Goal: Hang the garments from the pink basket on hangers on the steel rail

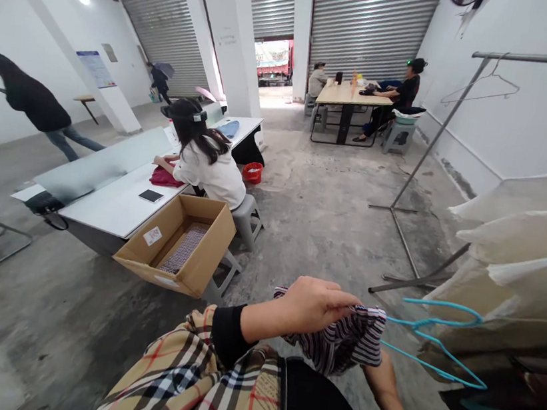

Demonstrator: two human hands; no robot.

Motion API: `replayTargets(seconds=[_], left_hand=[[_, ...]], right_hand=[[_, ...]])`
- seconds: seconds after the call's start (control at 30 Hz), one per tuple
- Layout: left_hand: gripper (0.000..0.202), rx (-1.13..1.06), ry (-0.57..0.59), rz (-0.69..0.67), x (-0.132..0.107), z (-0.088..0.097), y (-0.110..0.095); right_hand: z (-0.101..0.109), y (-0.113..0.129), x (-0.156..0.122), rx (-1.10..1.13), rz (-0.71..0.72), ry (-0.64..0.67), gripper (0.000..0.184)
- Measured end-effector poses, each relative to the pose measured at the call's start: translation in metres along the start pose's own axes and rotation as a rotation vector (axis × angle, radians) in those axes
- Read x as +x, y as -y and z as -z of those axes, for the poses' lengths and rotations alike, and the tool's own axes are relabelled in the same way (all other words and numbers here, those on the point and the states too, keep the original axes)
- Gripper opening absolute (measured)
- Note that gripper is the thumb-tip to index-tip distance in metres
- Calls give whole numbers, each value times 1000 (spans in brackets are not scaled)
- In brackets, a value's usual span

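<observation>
My left hand (310, 305) is closed on the upper edge of a dark striped garment (336, 344), its fingers pressed together over the cloth. Bunched in front of my waist, the garment hangs in loose folds. A light blue hanger (441, 341) sticks out of its right side, hook and one arm showing; the rest is hidden by the fabric. My right hand (381, 375) is at the garment's lower right, below the hanger, and touches the cloth from behind. Its fingers are hidden there.
A cardboard box (217, 251) holding patterned cloth sits on a stool at my left, beside a white desk (101, 209) where a person works on red cloth (166, 177). A metal rack (447, 113) and covered hanging clothes (537, 267) stand at right. More people sit at a far table (353, 94).
</observation>
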State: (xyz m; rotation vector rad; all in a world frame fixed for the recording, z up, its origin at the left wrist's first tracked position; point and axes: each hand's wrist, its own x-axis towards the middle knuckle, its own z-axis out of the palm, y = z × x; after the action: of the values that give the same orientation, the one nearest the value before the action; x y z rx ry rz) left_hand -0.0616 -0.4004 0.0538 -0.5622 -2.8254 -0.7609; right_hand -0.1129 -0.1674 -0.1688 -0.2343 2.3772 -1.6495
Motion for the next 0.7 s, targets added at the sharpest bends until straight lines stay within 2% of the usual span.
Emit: replayTargets(seconds=[0.07,0.13,0.2,0.3,0.33,0.4,0.43,0.6,0.7], left_hand=[[32,-41,-9,28,-1,2,10],[30,-96,-23,52,-1,5,20],[27,-178,-75,77,-1,9,28],[27,-316,-212,98,1,14,37],[27,-338,-267,110,3,16,39],[28,-352,-317,141,7,20,44],[29,-354,-332,161,10,21,47],[32,-361,-350,200,17,27,56],[33,-337,-371,206,15,27,61]], right_hand=[[18,1,0,22,-66,-19,18],[37,5,-2,103,-158,12,26],[55,14,-6,221,-246,102,35],[74,34,-14,435,-327,282,42],[79,42,-16,499,-341,296,46],[86,56,-14,553,-339,230,48],[89,62,-12,555,-330,142,48],[104,84,-3,372,-243,123,40],[109,89,-4,290,-164,-9,39]])
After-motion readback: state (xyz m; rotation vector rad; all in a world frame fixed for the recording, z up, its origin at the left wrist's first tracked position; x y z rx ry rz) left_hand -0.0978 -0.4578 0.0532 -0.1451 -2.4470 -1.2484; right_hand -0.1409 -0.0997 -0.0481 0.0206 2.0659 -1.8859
